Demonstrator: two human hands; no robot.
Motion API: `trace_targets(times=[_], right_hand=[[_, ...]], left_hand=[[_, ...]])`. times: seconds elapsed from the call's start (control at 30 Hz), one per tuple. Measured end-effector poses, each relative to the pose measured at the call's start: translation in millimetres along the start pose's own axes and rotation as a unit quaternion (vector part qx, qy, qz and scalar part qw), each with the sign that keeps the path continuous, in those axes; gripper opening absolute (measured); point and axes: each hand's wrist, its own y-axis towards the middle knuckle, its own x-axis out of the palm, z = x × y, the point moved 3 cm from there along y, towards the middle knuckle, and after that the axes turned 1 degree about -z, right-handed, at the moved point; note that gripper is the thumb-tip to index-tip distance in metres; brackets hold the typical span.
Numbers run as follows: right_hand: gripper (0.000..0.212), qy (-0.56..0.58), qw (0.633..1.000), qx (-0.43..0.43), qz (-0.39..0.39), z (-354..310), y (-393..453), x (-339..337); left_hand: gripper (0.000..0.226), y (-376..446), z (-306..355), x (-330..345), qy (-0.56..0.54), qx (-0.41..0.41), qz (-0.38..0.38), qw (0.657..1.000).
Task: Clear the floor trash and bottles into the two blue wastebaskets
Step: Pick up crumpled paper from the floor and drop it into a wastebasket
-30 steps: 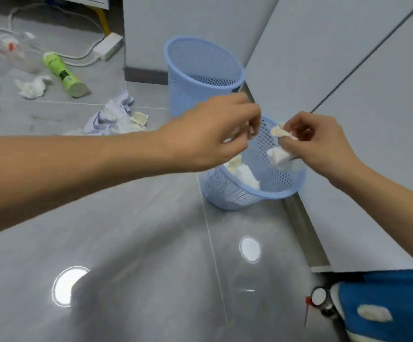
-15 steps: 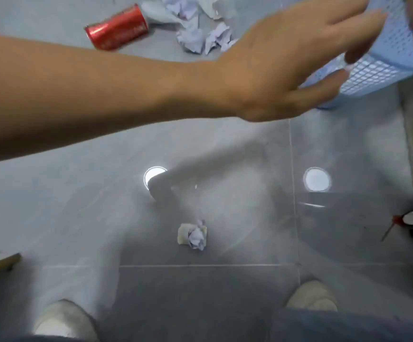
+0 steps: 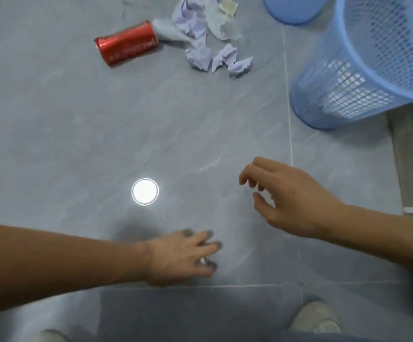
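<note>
Left hand (image 3: 180, 257) low on the floor (image 3: 77, 144), fingers curled over a small, blurred paper wad; right hand (image 3: 291, 198) loosely open, empty; mesh wastebasket (image 3: 336, 95) far right, white paper inside; red can (image 3: 127, 44) and crumpled papers (image 3: 207, 38) far.

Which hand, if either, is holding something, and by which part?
The left hand closes its fingers over a small pale scrap, too blurred to identify. The right hand holds nothing.

grey tiled floor (image 3: 77, 134) with pale grout lines, glossy — a round bright light reflection (image 3: 145, 191) sits on it. a white shoe (image 3: 317, 318) shows at the bottom right, another shoe (image 3: 50, 336) at bottom left — blurred.
</note>
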Motion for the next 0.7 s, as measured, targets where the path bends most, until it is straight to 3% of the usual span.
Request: trace_targets(times=[0.07, 0.17, 0.3, 0.4, 0.47, 0.57, 0.67, 0.7], right_hand=[[0.027, 0.012, 1.000, 0.018, 0.003, -2, -1, 1], [0.023, 0.045, 0.997, 0.035, 0.055, 4, 1, -15], [0.018, 0.089, 0.971, 0.063, 0.211, 27, 5, -78], [0.015, 0.091, 0.936, 0.070, 0.332, 45, -4, -131], [0.013, 0.065, 0.933, 0.067, 0.346, 61, -9, -136], [0.017, 0.062, 0.967, 0.081, 0.235, 77, -5, -83], [0.057, 0.010, 0.996, 0.088, -0.027, 68, -4, 12], [0.071, -0.010, 0.995, 0.063, -0.070, 61, -4, 35]], left_hand=[[0.020, 5, 3, 12, 0.028, 0.018, 0.059, 0.998], [0.006, 26, -8, 4, 0.034, 0.028, 0.104, 0.994], [0.041, 59, -57, -82, -0.073, -0.019, 0.156, 0.985], [0.024, 77, -99, -173, -0.164, -0.051, 0.245, 0.954], [0.018, 80, -123, -225, -0.180, -0.084, 0.303, 0.932], [0.016, 72, -152, -276, -0.141, -0.175, 0.363, 0.904], [0.019, 60, -167, -287, -0.138, -0.249, 0.386, 0.877], [0.021, 58, -173, -289, -0.160, -0.275, 0.374, 0.871]])
